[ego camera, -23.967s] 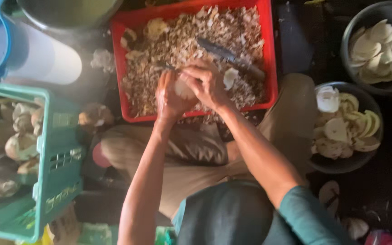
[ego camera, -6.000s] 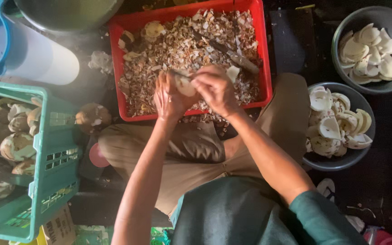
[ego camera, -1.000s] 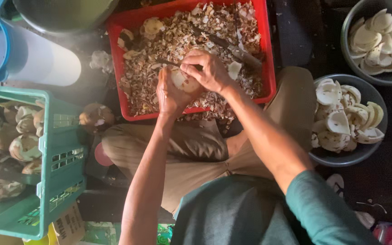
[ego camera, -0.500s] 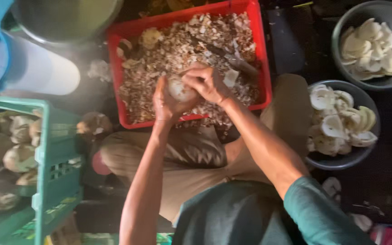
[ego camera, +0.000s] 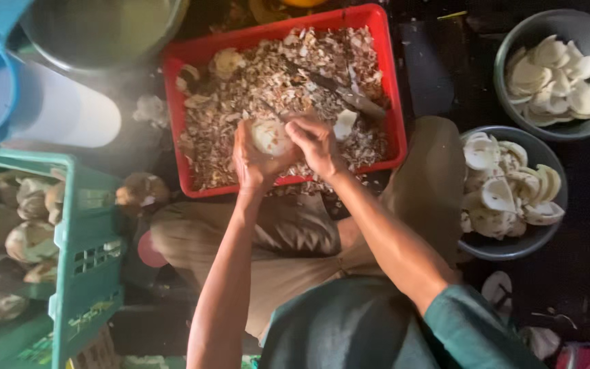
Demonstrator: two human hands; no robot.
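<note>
Sitting in the left hand [ego camera: 254,160] is a pale round coconut piece [ego camera: 271,135], fingers wrapped around it, right over the near edge of the red tray [ego camera: 389,82] full of shavings. Right hand [ego camera: 317,142] is closed against its side; can't tell if it grips a tool. Two grey bowls [ego camera: 513,249] of white pieces sit off right, green crate [ego camera: 83,266] of unpeeled ones left.

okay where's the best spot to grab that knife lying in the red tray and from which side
Probably its pale handle end, lower right of the knife, coming from the tray's right edge. The darker blade points up-left into the peelings, and that end lies nearest the right hand.
</note>
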